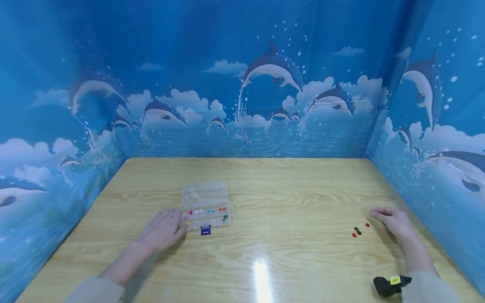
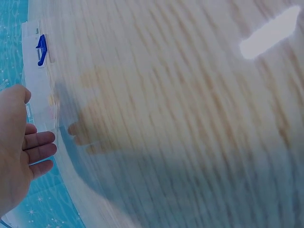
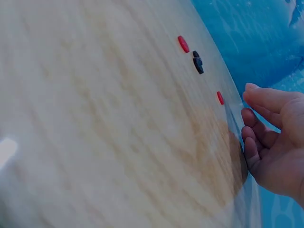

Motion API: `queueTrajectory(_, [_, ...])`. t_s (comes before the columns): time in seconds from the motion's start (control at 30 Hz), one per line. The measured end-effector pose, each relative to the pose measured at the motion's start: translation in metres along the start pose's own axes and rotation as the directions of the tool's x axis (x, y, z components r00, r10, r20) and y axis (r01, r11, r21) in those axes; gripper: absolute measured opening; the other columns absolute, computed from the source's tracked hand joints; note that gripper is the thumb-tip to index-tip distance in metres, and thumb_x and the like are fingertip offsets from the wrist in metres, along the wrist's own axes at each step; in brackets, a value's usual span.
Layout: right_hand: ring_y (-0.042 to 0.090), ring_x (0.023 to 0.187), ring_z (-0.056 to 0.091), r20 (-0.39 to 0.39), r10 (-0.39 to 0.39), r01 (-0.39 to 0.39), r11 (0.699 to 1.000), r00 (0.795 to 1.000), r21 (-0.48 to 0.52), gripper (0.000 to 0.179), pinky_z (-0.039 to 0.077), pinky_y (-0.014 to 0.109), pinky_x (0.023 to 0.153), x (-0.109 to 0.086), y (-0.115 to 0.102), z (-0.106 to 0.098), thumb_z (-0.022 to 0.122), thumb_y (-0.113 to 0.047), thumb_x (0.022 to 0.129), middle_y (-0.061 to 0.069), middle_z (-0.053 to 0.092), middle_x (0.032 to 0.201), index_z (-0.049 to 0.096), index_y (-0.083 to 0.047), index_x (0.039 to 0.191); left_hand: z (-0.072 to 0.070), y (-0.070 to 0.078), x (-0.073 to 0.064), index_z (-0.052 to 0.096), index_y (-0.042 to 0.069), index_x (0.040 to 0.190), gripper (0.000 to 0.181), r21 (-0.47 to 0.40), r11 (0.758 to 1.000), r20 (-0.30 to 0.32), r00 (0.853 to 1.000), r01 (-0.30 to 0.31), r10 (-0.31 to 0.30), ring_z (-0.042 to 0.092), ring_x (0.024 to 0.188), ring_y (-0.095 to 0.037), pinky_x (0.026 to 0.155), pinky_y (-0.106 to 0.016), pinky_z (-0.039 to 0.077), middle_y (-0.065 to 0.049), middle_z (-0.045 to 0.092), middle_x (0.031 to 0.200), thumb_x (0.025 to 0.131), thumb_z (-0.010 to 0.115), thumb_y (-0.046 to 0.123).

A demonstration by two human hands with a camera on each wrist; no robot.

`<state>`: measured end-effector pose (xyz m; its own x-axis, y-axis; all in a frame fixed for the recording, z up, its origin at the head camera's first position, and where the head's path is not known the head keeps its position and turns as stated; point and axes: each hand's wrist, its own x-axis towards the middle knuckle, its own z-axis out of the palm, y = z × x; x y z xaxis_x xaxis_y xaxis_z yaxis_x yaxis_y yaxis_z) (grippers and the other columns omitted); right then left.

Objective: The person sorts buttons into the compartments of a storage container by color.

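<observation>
A clear compartment box [image 1: 207,220] lies on the table with its transparent lid [image 1: 204,194] tipped back and a blue latch [image 1: 205,230] at the front. Small button-like pieces in pink, white, light blue, orange, green and yellow sit in its compartments. At the box's left side is my left hand [image 1: 165,226], thumb by the front corner, fingers loosely extended. My right hand [image 1: 395,223] hovers near the table's right side, fingers loosely bent, with nothing visible in it. Just left of it lie two red discs [image 3: 183,44] and two black discs [image 3: 198,65].
The wood-grain table [image 1: 295,198] carries a bright light reflection [image 1: 262,280] near its front. Blue dolphin-print curtains [image 1: 242,139] enclose the back and both sides. A black device with a yellow label [image 1: 390,286] is by the right sleeve.
</observation>
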<state>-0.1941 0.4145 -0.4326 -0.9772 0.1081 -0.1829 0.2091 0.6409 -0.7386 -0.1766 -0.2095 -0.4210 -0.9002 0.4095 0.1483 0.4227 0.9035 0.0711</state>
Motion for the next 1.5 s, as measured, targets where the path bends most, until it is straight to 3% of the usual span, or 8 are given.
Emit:
queueTrajectory(0.17, [0.053, 0.117, 0.032, 0.037, -0.066, 0.067, 0.997, 0.997, -0.038, 0.058, 0.026, 0.066, 0.093, -0.0028, 0.0031, -0.0019, 0.051, -0.037, 0.095, 0.037, 0.038, 0.129, 0.046, 0.014, 0.123, 0.0001, 0.0001, 0.0002, 0.053, 0.001, 0.096, 0.025, 0.007, 1.0, 0.003, 1.0, -0.003, 0.003, 0.055, 0.093, -0.031, 0.089, -0.048, 0.043, -0.012, 0.056, 0.091, 0.09, 0.055, 0.025])
queueTrajectory(0.27, [0.049, 0.111, 0.04, 0.046, -0.101, 0.105, 0.991, 0.994, -0.085, 0.053, 0.033, 0.061, 0.088, -0.0037, 0.0042, -0.0027, 0.055, -0.034, 0.093, 0.035, 0.046, 0.122, 0.051, 0.012, 0.119, 0.0014, -0.0004, 0.0002, 0.053, 0.001, 0.096, 0.025, 0.013, 1.0, -0.006, 1.0, -0.005, 0.005, 0.055, 0.091, -0.03, 0.088, -0.047, 0.044, -0.012, 0.056, 0.09, 0.09, 0.055, 0.025])
queueTrajectory(0.43, [0.025, 0.095, 0.052, 0.061, -0.11, 0.118, 0.981, 0.992, -0.156, 0.047, 0.042, 0.039, 0.077, -0.0023, 0.0075, -0.003, 0.06, -0.035, 0.09, 0.019, 0.059, 0.108, 0.059, 0.006, 0.114, 0.0014, -0.0001, -0.0001, 0.053, 0.001, 0.095, 0.024, 0.009, 1.0, -0.007, 1.0, -0.004, 0.004, 0.055, 0.09, -0.029, 0.088, -0.047, 0.044, -0.011, 0.056, 0.089, 0.09, 0.056, 0.025])
queueTrajectory(0.53, [0.018, 0.092, 0.052, 0.08, -0.104, 0.116, 0.979, 0.991, -0.165, 0.045, 0.041, 0.035, 0.074, -0.0012, 0.0082, -0.0024, 0.061, -0.035, 0.089, 0.014, 0.061, 0.106, 0.061, 0.004, 0.112, 0.0006, 0.0002, -0.0001, 0.053, 0.001, 0.095, 0.024, 0.004, 1.0, 0.0, 1.0, 0.001, -0.001, 0.055, 0.09, -0.029, 0.089, -0.048, 0.043, -0.012, 0.056, 0.089, 0.09, 0.055, 0.025])
queueTrajectory(0.83, [0.025, 0.093, 0.054, 0.074, -0.167, 0.179, 0.961, 0.983, -0.209, 0.035, 0.044, 0.036, 0.074, -0.0014, 0.0066, 0.0018, 0.065, -0.028, 0.087, 0.018, 0.061, 0.105, 0.065, 0.003, 0.105, 0.0018, -0.0006, 0.0003, 0.053, 0.001, 0.093, 0.023, 0.006, 1.0, -0.024, 1.0, -0.014, 0.014, 0.055, 0.087, -0.028, 0.086, -0.046, 0.045, -0.01, 0.055, 0.086, 0.089, 0.056, 0.024])
queueTrajectory(1.13, [0.026, 0.09, 0.057, 0.097, -0.222, 0.24, 0.937, 0.97, -0.253, 0.023, 0.045, 0.047, 0.079, -0.0028, 0.004, 0.0021, 0.064, -0.02, 0.088, 0.013, 0.063, 0.097, 0.067, 0.001, 0.098, 0.0036, -0.0006, 0.0003, 0.052, 0.002, 0.092, 0.022, 0.019, 1.0, -0.021, 1.0, -0.014, 0.015, 0.055, 0.088, -0.029, 0.087, -0.046, 0.044, -0.011, 0.055, 0.087, 0.089, 0.056, 0.024])
queueTrajectory(1.5, [0.015, 0.082, 0.054, 0.15, -0.23, 0.264, 0.925, 0.962, -0.274, 0.014, 0.044, 0.033, 0.072, -0.0031, -0.0005, 0.0001, 0.061, -0.014, 0.089, 0.008, 0.063, 0.09, 0.066, 0.0, 0.09, 0.0047, -0.0012, -0.0001, 0.053, 0.001, 0.096, 0.025, 0.006, 1.0, -0.013, 1.0, -0.002, 0.002, 0.056, 0.092, -0.03, 0.089, -0.047, 0.044, -0.013, 0.057, 0.091, 0.089, 0.056, 0.025])
